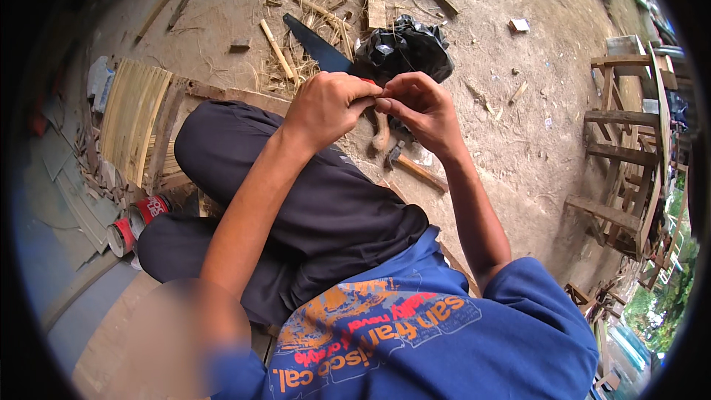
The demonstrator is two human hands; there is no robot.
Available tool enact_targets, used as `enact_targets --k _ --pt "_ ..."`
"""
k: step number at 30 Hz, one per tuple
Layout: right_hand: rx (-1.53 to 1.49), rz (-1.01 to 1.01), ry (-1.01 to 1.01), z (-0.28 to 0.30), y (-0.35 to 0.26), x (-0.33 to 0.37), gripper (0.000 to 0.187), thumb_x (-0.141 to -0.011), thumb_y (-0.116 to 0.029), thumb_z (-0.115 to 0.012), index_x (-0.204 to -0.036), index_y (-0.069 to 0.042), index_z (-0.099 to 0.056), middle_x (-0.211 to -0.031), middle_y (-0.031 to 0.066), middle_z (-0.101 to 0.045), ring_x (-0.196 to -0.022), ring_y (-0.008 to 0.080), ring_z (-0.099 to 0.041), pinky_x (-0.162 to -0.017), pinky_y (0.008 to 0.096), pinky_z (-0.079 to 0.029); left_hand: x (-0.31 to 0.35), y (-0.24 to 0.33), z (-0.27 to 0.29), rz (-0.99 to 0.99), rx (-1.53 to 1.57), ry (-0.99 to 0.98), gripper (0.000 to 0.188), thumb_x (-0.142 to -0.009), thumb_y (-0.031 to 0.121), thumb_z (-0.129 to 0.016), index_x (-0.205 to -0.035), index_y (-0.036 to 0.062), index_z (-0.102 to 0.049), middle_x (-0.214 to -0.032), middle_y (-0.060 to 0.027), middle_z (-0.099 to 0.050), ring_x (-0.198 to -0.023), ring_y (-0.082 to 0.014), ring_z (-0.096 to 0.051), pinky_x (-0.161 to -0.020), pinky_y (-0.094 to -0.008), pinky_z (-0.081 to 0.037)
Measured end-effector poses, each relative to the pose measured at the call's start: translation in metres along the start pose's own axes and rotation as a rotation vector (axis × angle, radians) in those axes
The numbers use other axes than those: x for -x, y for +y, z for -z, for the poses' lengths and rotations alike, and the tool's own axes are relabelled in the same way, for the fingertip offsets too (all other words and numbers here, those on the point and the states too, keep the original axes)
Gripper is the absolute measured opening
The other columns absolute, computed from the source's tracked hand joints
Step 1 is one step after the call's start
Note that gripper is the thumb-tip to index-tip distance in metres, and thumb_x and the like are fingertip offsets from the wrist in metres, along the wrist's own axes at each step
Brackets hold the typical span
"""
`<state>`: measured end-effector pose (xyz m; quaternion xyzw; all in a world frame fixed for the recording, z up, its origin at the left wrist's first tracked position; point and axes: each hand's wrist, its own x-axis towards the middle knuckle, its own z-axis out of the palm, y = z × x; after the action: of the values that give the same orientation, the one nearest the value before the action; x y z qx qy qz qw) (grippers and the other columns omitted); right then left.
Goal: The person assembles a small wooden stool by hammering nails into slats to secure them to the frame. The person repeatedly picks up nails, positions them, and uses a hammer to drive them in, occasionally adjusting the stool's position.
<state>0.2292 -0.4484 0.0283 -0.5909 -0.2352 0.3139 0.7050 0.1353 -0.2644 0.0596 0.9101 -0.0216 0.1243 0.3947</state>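
Observation:
My left hand (324,110) and my right hand (424,112) meet above my bent knee, thumbs and fingers pinched together at the tips. Whatever sits between them is too small or too hidden to make out. Below the fingers, a curved wooden handle (381,135) points toward my leg; its other end is covered by my hands. Just right of it a hammer (417,170) with a wooden shaft lies on the ground. Beyond my left hand extends a dark saw-like blade (318,46), close to a crumpled black plastic bag (415,55).
Slatted wood or bamboo (133,120) stands at the left, above two red-labelled tins (151,210). Wood strips (277,49) and shavings litter the dirt floor ahead. A small white box (519,25) lies farther right. A wooden frame with crosspieces (621,154) stands along the right side.

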Motion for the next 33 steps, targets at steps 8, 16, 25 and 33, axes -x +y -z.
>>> enact_targets --k 8,16,25,33 --pt "1.162 -0.249 -0.142 0.138 0.275 0.097 0.042 -0.071 -0.017 -0.08 -0.104 -0.002 -0.059 -0.094 0.02 -0.064 -0.091 0.0348 -0.065 -0.078 0.0433 -0.052 -0.009 0.002 0.017 0.01 0.003 0.092 0.024 -0.082 0.001 -0.07 -0.105 0.0043 -0.073 -0.078 -0.0111 -0.063 -0.07 -0.0256 -0.062 -0.066 -0.0347 -0.049" --pt "1.375 -0.377 -0.225 0.102 0.286 0.116 0.033 -0.079 -0.022 -0.071 -0.099 -0.002 -0.054 -0.104 0.0218 -0.061 -0.104 0.0403 -0.059 -0.085 0.0502 -0.048 0.025 0.021 0.06 0.175 0.431 0.522 0.026 -0.084 0.005 -0.076 -0.109 0.002 -0.073 -0.095 -0.0095 -0.075 -0.088 -0.0135 -0.071 -0.079 -0.0249 -0.055" --pt "0.911 -0.191 -0.02 0.121 0.196 0.021 0.031 -0.084 -0.012 -0.071 -0.108 -0.001 -0.055 -0.081 0.0081 -0.062 -0.073 0.0142 -0.058 -0.071 0.0322 -0.05 0.169 -0.014 0.224 0.345 0.283 1.151 0.018 -0.095 0.018 -0.065 -0.101 0.0029 -0.072 -0.095 -0.0072 -0.074 -0.089 -0.0119 -0.067 -0.078 -0.0253 -0.052" --pt "0.508 0.06 0.029 -0.05 -0.058 -0.135 0.015 -0.097 -0.027 -0.065 -0.101 -0.012 -0.067 -0.051 -0.0088 -0.039 -0.037 0.0026 -0.033 -0.034 0.0216 -0.021 0.292 -0.077 0.248 0.83 0.315 1.479 0.027 -0.096 0.022 -0.063 -0.11 -0.0003 -0.063 -0.11 -0.0136 -0.071 -0.105 -0.0224 -0.067 -0.085 -0.0343 -0.052"
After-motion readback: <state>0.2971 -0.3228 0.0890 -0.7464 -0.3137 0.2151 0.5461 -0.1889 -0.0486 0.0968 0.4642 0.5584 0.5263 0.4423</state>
